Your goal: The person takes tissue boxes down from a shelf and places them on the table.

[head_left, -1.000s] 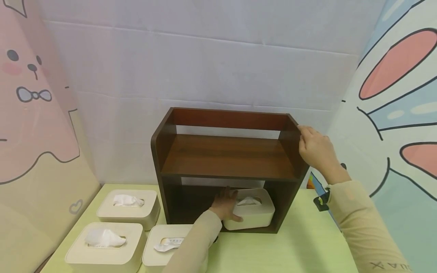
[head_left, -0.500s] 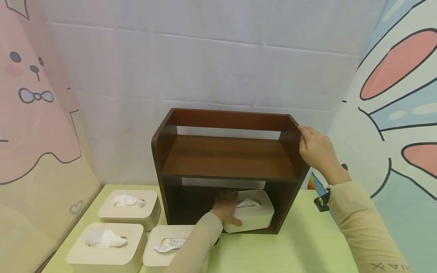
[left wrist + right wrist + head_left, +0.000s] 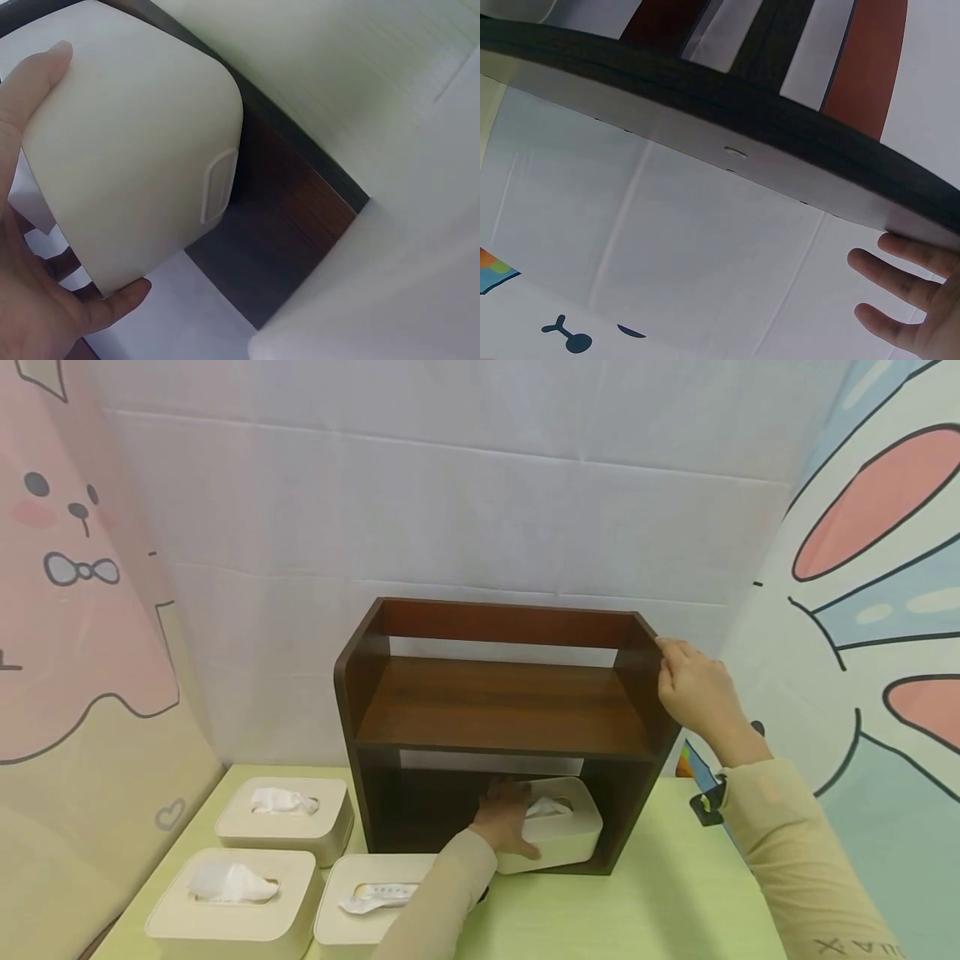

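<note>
My left hand (image 3: 504, 818) holds the left end of a cream tissue box (image 3: 562, 843) inside the lower compartment of a dark brown two-tier shelf (image 3: 502, 702). In the left wrist view the thumb (image 3: 34, 82) lies on one face of the tissue box and fingers bend round another edge. The box stands slightly skewed near the right side panel, its front corner by the compartment's front edge. My right hand (image 3: 693, 689) rests at the upper edge of that panel. In the right wrist view several fairly straight fingers (image 3: 892, 281) spread beside its outer face; the thumb is hidden.
Left of the shelf, three more cream tissue boxes stand on the pale green table (image 3: 660, 893): a back one (image 3: 288, 818), a front-left one (image 3: 232, 914) and one (image 3: 352, 918) partly covered by my left sleeve. White cloth hangs behind; cartoon-printed panels flank both sides.
My left hand has shifted slightly to the right with its grip on the tissue box, whose left end has turned a little forward. The right hand stays at the shelf's edge.
</note>
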`<state>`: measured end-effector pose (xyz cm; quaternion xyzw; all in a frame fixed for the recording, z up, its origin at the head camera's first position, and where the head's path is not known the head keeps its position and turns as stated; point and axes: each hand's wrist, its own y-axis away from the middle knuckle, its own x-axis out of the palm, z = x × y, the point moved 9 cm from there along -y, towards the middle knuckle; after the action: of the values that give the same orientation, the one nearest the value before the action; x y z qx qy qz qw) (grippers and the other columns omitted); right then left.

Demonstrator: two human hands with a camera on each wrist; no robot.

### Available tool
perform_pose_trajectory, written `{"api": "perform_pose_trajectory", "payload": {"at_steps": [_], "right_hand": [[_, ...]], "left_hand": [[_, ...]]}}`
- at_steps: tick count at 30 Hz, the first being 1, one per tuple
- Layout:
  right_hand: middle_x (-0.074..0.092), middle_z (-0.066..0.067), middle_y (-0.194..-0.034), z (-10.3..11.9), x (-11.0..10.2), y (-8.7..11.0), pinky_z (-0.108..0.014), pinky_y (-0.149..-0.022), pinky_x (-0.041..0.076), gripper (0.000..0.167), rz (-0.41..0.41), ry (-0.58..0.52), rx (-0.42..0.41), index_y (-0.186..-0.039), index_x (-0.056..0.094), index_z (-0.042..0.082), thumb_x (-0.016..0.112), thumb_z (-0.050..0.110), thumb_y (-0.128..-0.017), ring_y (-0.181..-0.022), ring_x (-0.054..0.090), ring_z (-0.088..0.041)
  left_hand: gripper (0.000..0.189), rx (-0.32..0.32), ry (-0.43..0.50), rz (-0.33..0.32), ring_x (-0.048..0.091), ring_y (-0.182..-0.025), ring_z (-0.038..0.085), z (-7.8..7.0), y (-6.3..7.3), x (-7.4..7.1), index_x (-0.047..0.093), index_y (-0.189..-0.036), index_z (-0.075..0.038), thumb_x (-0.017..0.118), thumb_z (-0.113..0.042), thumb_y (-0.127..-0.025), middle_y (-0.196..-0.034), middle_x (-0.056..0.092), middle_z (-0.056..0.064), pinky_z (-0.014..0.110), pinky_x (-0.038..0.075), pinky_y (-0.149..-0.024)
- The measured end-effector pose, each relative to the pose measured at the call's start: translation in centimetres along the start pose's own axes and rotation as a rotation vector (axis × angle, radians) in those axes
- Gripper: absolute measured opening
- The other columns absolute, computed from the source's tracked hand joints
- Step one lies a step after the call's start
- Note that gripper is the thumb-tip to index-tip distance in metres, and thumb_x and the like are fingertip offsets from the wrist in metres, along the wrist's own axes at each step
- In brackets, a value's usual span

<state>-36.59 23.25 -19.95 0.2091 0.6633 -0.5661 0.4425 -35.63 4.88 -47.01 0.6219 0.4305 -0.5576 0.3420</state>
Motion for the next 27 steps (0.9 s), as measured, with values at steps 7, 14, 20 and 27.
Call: {"api": "perform_pose_trajectory", "payload": {"at_steps": [7,14,20,27], "right_hand": [[0.053,-0.029,-0.12,0.13,-0.02,-0.07,-0.059,-0.071,0.044,0.039,-0.009,0.001,-0.008,-0.124,0.048,-0.008,0.036,0.008,-0.091,-0.106,0.052,-0.045],[0.053,-0.028,-0.12,0.22,-0.01,-0.1,-0.059,-0.071,0.044,0.039,-0.017,-0.001,-0.017,-0.123,0.048,-0.008,0.036,0.008,-0.09,-0.105,0.053,-0.045],[0.053,-0.029,-0.121,0.01,-0.17,0.01,-0.06,-0.07,0.043,0.039,-0.01,-0.002,-0.008,-0.124,0.048,-0.008,0.036,0.008,-0.091,-0.105,0.052,-0.046],[0.052,-0.029,-0.121,-0.12,-0.27,0.05,-0.06,-0.07,0.043,0.039,-0.005,0.0,-0.005,-0.124,0.047,-0.009,0.035,0.008,-0.091,-0.106,0.051,-0.046]], "left_hand": [[0.105,0.012,-0.028,-0.007,0.037,-0.124,0.041,0.04,0.01,0.39,0.037,-0.138,-0.013,0.076,-0.063,-0.054,-0.137,0.037,0.019,0.052,0.042,-0.09],[0.105,0.01,-0.008,0.018,0.035,-0.126,0.044,0.01,0.25,0.5,0.036,-0.139,-0.012,0.075,-0.063,-0.057,-0.141,0.034,0.022,0.055,0.041,-0.092],[0.103,0.037,-0.017,0.007,0.038,-0.124,0.044,-0.4,0.27,0.28,0.038,-0.138,-0.012,0.074,-0.065,-0.057,-0.139,0.037,0.02,0.055,0.042,-0.09],[0.099,0.063,-0.031,-0.015,0.039,-0.123,0.044,-0.76,0.43,-0.22,0.041,-0.136,-0.013,0.072,-0.065,-0.058,-0.137,0.04,0.015,0.053,0.045,-0.088]]}}
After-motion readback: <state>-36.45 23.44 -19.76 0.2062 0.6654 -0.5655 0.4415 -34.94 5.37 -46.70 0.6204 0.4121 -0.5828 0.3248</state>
